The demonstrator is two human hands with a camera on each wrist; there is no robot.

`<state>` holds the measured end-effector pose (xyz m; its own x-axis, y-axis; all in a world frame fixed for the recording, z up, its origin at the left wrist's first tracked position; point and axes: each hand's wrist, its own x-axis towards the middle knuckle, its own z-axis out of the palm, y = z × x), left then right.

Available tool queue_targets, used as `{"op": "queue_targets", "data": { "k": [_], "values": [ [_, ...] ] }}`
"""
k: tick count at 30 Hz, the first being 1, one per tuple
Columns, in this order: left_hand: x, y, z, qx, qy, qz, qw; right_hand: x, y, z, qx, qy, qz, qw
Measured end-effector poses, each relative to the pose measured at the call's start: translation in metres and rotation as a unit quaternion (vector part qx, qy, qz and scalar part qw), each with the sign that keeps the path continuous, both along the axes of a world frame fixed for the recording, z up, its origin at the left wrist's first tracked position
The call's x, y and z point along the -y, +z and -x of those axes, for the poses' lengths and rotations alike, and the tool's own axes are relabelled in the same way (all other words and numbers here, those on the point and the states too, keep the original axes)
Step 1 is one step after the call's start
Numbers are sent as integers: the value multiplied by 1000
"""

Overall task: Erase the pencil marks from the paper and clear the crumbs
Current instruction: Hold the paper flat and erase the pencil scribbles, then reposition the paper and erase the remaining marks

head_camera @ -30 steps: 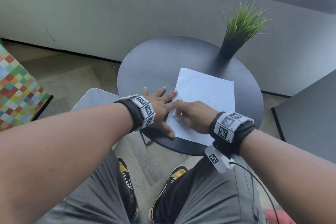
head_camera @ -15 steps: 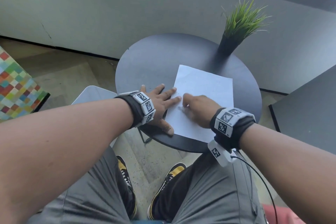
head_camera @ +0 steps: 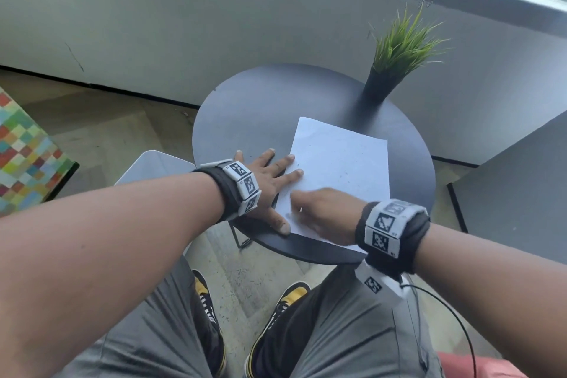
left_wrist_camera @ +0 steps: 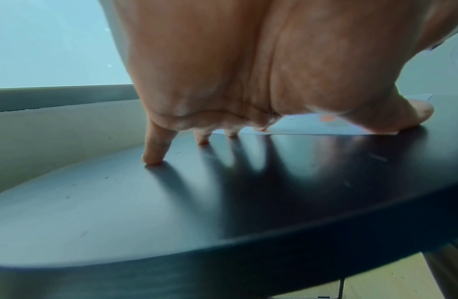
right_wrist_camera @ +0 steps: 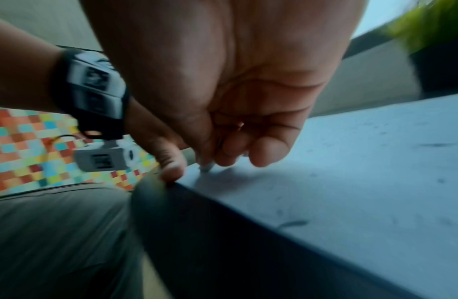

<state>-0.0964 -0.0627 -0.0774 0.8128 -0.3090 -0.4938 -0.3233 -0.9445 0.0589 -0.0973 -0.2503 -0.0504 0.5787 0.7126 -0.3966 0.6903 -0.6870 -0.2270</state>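
A white paper (head_camera: pixel 340 163) lies on the round black table (head_camera: pixel 251 113). My left hand (head_camera: pixel 267 181) is spread flat, its fingertips on the paper's left edge and its thumb at the near corner, as the left wrist view shows (left_wrist_camera: pixel 235 81). My right hand (head_camera: pixel 319 212) is blurred over the near left part of the paper (right_wrist_camera: pixel 363 172). Its curled fingers pinch a small pale eraser (right_wrist_camera: pixel 206 166) whose tip touches the sheet. Dark crumbs (right_wrist_camera: pixel 293 223) and faint specks are scattered over the paper.
A potted grass plant (head_camera: pixel 395 55) stands at the table's far right edge. A grey wall and a window lie beyond. A dark surface (head_camera: pixel 521 187) is at the right, a white stool (head_camera: pixel 153 166) at the left, and my knees are under the near edge.
My right hand has slid back along the paper towards the near edge, away from the left index fingertip. The left hand has stayed flat on the paper's edge.
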Motion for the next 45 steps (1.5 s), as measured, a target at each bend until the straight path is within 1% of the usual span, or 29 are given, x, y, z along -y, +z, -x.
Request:
{"op": "queue_targets", "data": {
  "k": [1, 2, 4, 6, 11, 13, 16, 18, 20, 21, 22, 24, 25, 26, 27, 29, 31, 32, 33, 34, 35, 36, 37, 39, 41, 43, 45],
  "values": [
    [0, 0, 0, 0, 0, 1, 1000, 2, 1, 2, -17, 9, 3, 1000],
    [-1, 1, 0, -1, 1, 2, 1000, 5, 0, -4, -13, -6, 1, 1000],
    [-2, 1, 0, -1, 2, 4, 1000, 16, -3, -27, 10, -106, -14, 994],
    [-1, 1, 1, 1, -2, 6, 1000, 33, -5, -45, 27, -197, -30, 980],
    [-6, 6, 1, -3, -1, 18, 1000, 74, -7, -62, 26, -269, -76, 960],
    [-9, 8, 3, 2, -8, 19, 1000, 97, -8, -68, 41, -312, -85, 945],
    [-17, 12, 8, 1, -4, 21, 1000, 128, -10, -73, 55, -387, -104, 914],
    [-25, 11, 12, 3, 11, 31, 999, 138, -9, -74, 48, -419, -91, 902],
    [-32, 9, 16, 18, 23, 42, 999, 139, -9, -72, 78, -408, -33, 909],
    [-35, 7, 18, 25, 30, 46, 998, 135, -9, -69, 101, -378, -13, 920],
    [-37, 7, 20, 31, 37, 51, 998, 127, -8, -62, 111, -328, -8, 938],
    [-41, 8, 23, 50, 63, 72, 994, 106, -9, -41, 95, -203, 1, 975],
    [-43, 10, 25, 63, 91, 92, 990, 95, -10, -30, 87, -158, 16, 984],
    [-45, 12, 27, 80, 132, 119, 981, 85, -12, -21, 87, -137, 29, 986],
    [-51, 14, 30, 99, 186, 145, 967, 75, -13, -15, 91, -136, 35, 986],
    [-65, 16, 36, 130, 311, 190, 922, 56, -16, -8, 87, -151, 27, 984],
    [-82, 13, 42, 124, 419, 207, 875, 39, -18, -5, 68, -169, 5, 983],
    [-88, 12, 46, 102, 458, 217, 856, 31, -19, -4, 59, -179, -5, 982],
    [-92, 9, 51, 62, 495, 241, 832, 23, -19, -3, 51, -188, -16, 981],
    [-91, 7, 55, 12, 528, 278, 803, 15, -20, -2, 44, -196, -29, 979],
    [-88, 5, 61, -38, 555, 306, 773, 8, -20, 0, 34, -200, -45, 978],
    [-84, 3, 65, -76, 570, 325, 751, 1, -20, 1, 23, -201, -62, 977],
    [-80, 1, 69, -97, 573, 335, 742, -4, -19, 2, 10, -200, -81, 976],
    [-74, -2, 71, -113, 568, 361, 731, -8, -16, 4, -18, -201, -123, 972],
    [-73, -2, 71, -126, 562, 396, 715, -1, -9, 2, -34, -221, -164, 961],
    [-76, 2, 70, -108, 568, 397, 713, 12, 0, 0, -30, -247, -182, 951],
    [-81, 8, 66, -74, 576, 403, 708, 28, 7, -4, -13, -269, -162, 949]
  ]
}}
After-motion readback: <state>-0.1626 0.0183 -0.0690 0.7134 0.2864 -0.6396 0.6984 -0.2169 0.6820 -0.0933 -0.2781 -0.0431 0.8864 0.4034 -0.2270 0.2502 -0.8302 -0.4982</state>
